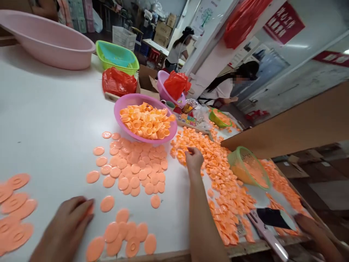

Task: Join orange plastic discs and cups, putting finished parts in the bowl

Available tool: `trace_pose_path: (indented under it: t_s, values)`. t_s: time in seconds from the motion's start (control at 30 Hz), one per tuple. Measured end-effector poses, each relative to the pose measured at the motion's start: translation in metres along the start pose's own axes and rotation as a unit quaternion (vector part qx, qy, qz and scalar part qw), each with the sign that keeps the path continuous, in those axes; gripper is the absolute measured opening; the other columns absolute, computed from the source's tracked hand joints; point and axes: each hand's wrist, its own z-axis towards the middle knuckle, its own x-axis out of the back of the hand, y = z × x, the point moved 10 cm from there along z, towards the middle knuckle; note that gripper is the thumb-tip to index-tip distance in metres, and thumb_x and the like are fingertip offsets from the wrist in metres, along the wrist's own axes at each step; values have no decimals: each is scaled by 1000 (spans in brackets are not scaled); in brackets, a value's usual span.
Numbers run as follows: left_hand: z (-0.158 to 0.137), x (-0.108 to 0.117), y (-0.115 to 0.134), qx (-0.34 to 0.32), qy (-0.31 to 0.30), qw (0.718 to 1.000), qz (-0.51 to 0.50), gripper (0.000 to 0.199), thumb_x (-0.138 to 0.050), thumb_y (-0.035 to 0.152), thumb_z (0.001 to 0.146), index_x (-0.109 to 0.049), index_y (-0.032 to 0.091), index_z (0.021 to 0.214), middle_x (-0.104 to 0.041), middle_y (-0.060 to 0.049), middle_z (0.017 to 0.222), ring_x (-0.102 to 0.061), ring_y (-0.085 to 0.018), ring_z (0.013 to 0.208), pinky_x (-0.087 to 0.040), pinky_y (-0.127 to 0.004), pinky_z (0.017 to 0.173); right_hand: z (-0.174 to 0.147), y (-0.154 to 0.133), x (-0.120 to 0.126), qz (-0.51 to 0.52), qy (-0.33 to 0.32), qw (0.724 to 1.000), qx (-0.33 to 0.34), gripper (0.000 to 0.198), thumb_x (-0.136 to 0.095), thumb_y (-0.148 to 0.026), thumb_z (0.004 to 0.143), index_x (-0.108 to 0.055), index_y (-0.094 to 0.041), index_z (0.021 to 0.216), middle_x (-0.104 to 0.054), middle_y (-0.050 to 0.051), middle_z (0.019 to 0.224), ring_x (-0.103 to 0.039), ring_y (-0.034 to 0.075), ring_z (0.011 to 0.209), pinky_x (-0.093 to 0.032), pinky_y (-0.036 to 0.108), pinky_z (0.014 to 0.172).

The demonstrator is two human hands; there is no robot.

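Observation:
My left hand is low at the left over the white table, its fingers closed on an orange plastic disc, of which only an edge shows. Farther right, my right hand is pinched at the edge of a broad heap of small orange plastic pieces; what its fingertips hold, if anything, is hidden. Between the hands lie many flat, round orange discs, some overlapping. More discs lie near the front edge, and a larger overlapping group is at far left.
Behind the discs stands a pink basin of orange cup-shaped pieces. A green basket sits in the right heap. A phone lies near another person's hand. A large pink tub and red bag are farther back.

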Motion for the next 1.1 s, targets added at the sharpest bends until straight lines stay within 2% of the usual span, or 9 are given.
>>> trace_pose_path:
  t_s: [0.13, 0.27, 0.37, 0.5, 0.63, 0.8, 0.87, 0.97, 1.1]
  values:
    - [5, -10, 35, -4, -44, 999, 3, 33, -55, 31, 87, -66, 23, 117, -61, -8, 116, -59, -24, 109, -52, -37, 92, -18, 67, 15, -30, -35, 998, -47, 11, -68, -28, 53, -66, -20, 59, -69, 6, 64, -66, 28, 76, -51, 43, 80]
    - [4, 3, 29, 40, -65, 997, 1, 38, -61, 24, 81, -63, 24, 119, -61, -6, 113, -59, -23, 105, -55, -35, 86, -49, 81, 14, -4, -64, 994, -84, 23, -69, -36, 57, -69, -16, 69, -69, 7, 63, -66, 25, 64, -54, 39, 65]
    - [2, 8, 24, 61, -74, 995, -5, 32, -60, 23, 82, -66, 23, 113, -62, -5, 105, -60, -22, 99, -55, -34, 80, -108, 50, -18, 89, -177, 974, -109, 27, -71, -36, 60, -68, -16, 78, -67, 4, 63, -63, 19, 53, -53, 32, 53]
    - [2, 8, 26, 49, -70, 996, -8, 24, -58, 26, 86, -67, 22, 108, -61, -4, 95, -60, -21, 91, -52, -34, 79, -234, -26, -93, 119, -434, 888, -91, 11, -62, -29, 72, -64, -19, 73, -60, -3, 55, -50, 11, 40, -40, 23, 39]
    - [-2, 9, 22, 34, -69, 997, -10, 24, -57, 30, 89, -68, 22, 110, -61, -4, 92, -59, -21, 88, -50, -33, 76, -309, -77, -140, 96, -515, 851, -20, 9, -58, -21, 76, -60, -20, 68, -59, -3, 55, -54, 12, 49, -39, 21, 46]
    - [-7, 9, 17, 52, -80, 995, -23, 24, -48, 28, 94, -71, 20, 96, -62, -6, 85, -59, -20, 80, -50, -33, 72, -336, -97, -159, 43, -525, 847, 65, 14, -55, -14, 77, -55, -20, 64, -59, -3, 57, -53, 12, 55, -38, 22, 54]
    - [-6, 14, 13, 67, -76, 994, -50, 25, -48, 27, 93, -71, 20, 99, -65, -7, 87, -61, -21, 82, -51, -34, 75, -339, -101, -161, 27, -520, 849, 89, 15, -54, -12, 77, -54, -20, 64, -60, -3, 59, -52, 11, 55, -37, 22, 55]
    - [-2, 20, 5, 101, -90, 982, -136, 29, -56, 33, 87, -69, 22, 110, -70, -6, 91, -66, -21, 84, -55, -33, 78, -339, -103, -162, 2, -515, 852, 94, 16, -53, -8, 74, -52, -19, 63, -57, -3, 56, -50, 11, 54, -34, 21, 54]
    - [2, 13, -7, 172, -125, 956, -202, 27, -61, 42, 78, -71, 24, 95, -75, -3, 94, -71, -22, 87, -58, -28, 78, -338, -100, -161, -28, -511, 854, 91, 14, -53, -8, 72, -53, -19, 63, -59, -3, 58, -52, 11, 55, -31, 19, 50]
